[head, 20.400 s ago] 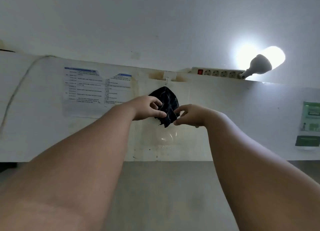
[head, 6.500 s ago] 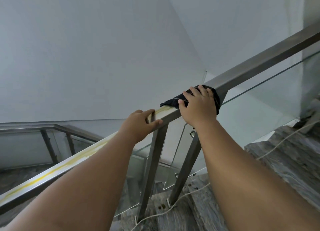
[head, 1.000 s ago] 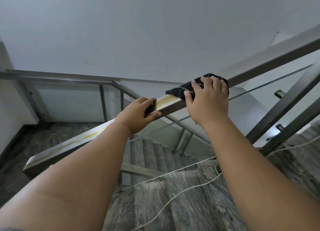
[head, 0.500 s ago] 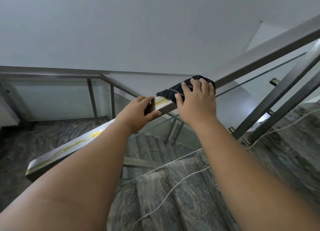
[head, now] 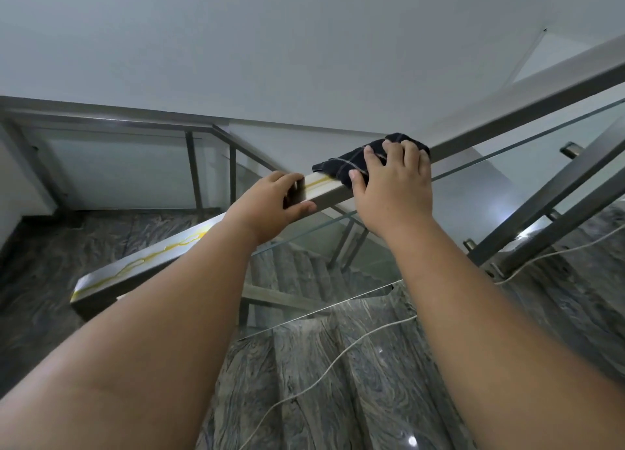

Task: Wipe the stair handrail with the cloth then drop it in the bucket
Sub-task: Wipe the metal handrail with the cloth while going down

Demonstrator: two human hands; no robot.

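Note:
A square steel handrail (head: 500, 118) slopes from upper right down to lower left, its lower top face streaked with yellow. A dark cloth (head: 341, 165) lies draped over the rail near the middle. My right hand (head: 392, 186) presses the cloth onto the rail, fingers bent over its top and thumb on the near side. Just below it, my left hand (head: 270, 202) grips the bare rail, thumb on the near face. No bucket is in view.
Glass panels (head: 338, 273) and steel posts (head: 554, 213) hang under the rail. Grey marble steps (head: 338, 382) descend below me, with a thin white cable (head: 338, 355) running across them. A second railing (head: 111, 121) borders the landing at left. A white wall rises behind.
Over the last second both hands have stayed on the rail with the cloth under the right one. The view has shifted slightly; the cloth sits at about the same spot by the left hand.

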